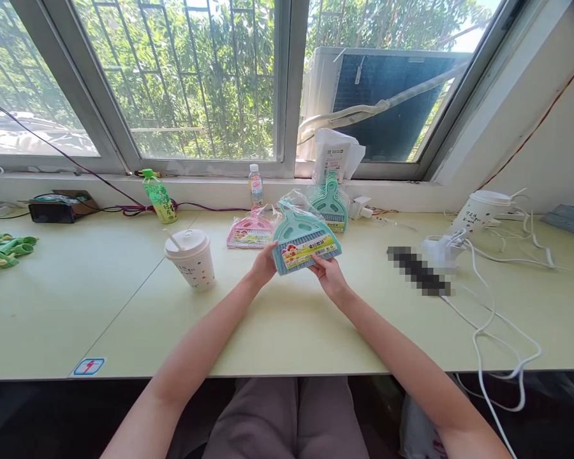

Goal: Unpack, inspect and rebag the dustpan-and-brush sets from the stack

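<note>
Between my two hands is a mint-green mini dustpan and brush set (294, 233) in clear plastic, its yellow label facing up. My left hand (266, 263) grips its left edge with the fingers partly behind it. At the lower right edge, my right hand (330, 275) pinches it near the label. The set is raised above the table and tilted. Just behind it lies a pink dustpan set (251, 229) in its wrapper. Several more green dustpan sets (333, 205) stand stacked at the back, beside the window ledge.
A lidded paper cup (191, 258) with a straw stands left of my arms. Behind are a green bottle (159, 196), a small bottle (256, 186) and a tissue pack (335, 156). White cables (481, 319) and another cup (481, 213) are right; green pieces (4, 250) lie far left.
</note>
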Demonstrator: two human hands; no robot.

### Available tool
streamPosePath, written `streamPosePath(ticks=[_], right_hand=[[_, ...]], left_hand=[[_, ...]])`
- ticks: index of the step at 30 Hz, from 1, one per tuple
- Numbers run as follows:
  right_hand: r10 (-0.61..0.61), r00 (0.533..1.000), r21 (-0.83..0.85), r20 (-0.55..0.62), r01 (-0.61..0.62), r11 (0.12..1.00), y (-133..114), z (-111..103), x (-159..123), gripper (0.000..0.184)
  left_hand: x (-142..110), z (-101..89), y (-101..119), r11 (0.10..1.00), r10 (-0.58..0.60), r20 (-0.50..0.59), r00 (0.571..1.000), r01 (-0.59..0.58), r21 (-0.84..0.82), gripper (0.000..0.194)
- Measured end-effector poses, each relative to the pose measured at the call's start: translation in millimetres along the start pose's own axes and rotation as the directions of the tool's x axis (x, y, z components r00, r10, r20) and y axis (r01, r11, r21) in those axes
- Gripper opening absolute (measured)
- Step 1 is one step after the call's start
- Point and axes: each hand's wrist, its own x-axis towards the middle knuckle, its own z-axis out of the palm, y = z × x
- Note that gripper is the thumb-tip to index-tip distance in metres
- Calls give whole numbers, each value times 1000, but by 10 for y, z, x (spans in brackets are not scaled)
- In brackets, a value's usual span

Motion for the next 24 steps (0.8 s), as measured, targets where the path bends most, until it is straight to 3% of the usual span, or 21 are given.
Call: streamPosePath(ticks=[7,13,20,22,24], right_hand=[[18,999,-35,42,-16,999,-113,2,-5,37],[28,996,-114,89,-17,993,-180,-37,16,37],[-44,999,-94,22,46,995,-147,-52,44,38],[-64,998,-80,3,64,995,-140,-39,41,37],[-72,997,-72,-5,71,995,-131,-28,37,36]], left_hand=[[-46,18,30,986,-126,90,988,114,125,45],[-40,24,87,995,-28,161,987,12,101,44],[-106,105,20,972,-167,168,972,133,195,45],[-107,135,-16,977,-147,203,968,110,181,49],[-102,163,-45,987,-39,194,980,7,159,57]])
